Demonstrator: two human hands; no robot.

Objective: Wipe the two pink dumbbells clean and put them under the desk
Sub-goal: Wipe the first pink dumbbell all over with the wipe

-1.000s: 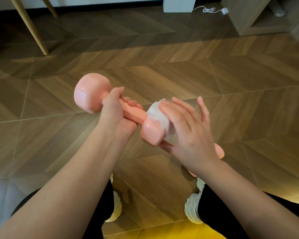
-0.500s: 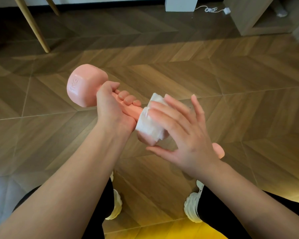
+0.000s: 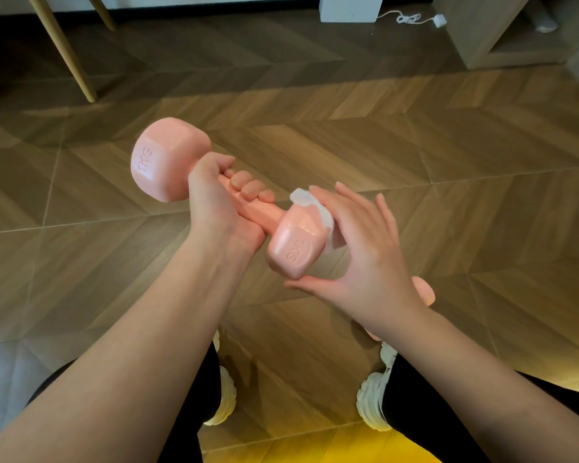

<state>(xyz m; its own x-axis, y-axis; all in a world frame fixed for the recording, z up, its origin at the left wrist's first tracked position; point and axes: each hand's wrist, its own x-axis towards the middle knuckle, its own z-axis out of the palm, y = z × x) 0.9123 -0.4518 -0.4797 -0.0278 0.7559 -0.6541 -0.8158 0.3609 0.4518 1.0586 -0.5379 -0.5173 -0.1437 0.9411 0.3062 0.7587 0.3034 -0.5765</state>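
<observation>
My left hand point(image 3: 219, 208) grips the handle of a pink 1KG dumbbell point(image 3: 168, 158), held in the air above the wooden floor. Its near end looks wet and shiny. My right hand point(image 3: 365, 248) presses a white wipe point(image 3: 318, 212) against the far side of that near end with straight fingers, thumb under the head. A second pink dumbbell point(image 3: 423, 290) lies on the floor behind my right wrist, mostly hidden.
A wooden desk leg point(image 3: 64, 51) stands at the back left, with shadowed floor under the desk. A wooden cabinet point(image 3: 475, 31) sits at the back right, beside a white cable point(image 3: 411, 18). My white shoes point(image 3: 371, 406) are below.
The wipe has slid from the top of the near dumbbell head round to its far side, uncovering the wet pink face. The dumbbell has turned slightly in my left hand.
</observation>
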